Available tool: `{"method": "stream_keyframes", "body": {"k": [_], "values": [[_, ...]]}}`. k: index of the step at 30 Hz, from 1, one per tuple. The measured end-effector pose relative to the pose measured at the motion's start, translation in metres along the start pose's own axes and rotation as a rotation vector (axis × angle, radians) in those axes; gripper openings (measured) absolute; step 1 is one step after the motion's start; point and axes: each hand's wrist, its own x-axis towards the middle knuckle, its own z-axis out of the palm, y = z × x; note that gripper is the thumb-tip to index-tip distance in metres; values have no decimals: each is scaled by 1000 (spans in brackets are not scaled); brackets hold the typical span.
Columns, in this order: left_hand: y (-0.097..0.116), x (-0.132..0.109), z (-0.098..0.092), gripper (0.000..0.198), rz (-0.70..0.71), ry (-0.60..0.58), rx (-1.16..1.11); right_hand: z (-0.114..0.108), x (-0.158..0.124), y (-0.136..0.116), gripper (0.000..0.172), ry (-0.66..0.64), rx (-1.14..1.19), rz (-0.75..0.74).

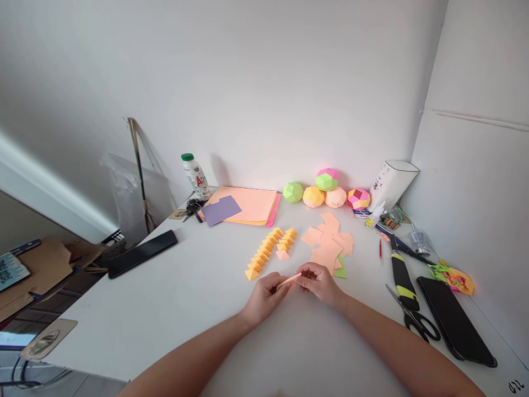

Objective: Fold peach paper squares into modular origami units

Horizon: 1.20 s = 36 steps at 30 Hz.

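My left hand and my right hand are close together above the table, both pinching a small folded piece of peach paper. Its far details are hidden by my fingers. Just beyond my left hand, folded orange paper units line up in a long row, with a shorter row of orange units beside it. One peach folded unit sits at the near end of the shorter row. Behind my right hand lies a loose pile of cut peach paper pieces, with a green piece partly under it.
Several faceted paper balls stand by the wall. Coloured sheets and a purple card lie at back left, near a bottle. Scissors, a cutter, a glue bottle and a black phone are right.
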Motion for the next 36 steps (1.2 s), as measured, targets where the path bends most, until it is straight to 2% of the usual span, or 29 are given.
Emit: {"method": "stream_keyframes", "body": {"k": [9, 36], "values": [[6, -1, 0, 37, -20, 1, 26, -2, 2, 0, 26, 9, 11, 8], [2, 0, 1, 36, -3, 14, 34, -2, 5, -7, 26, -13, 73, 29]]}}
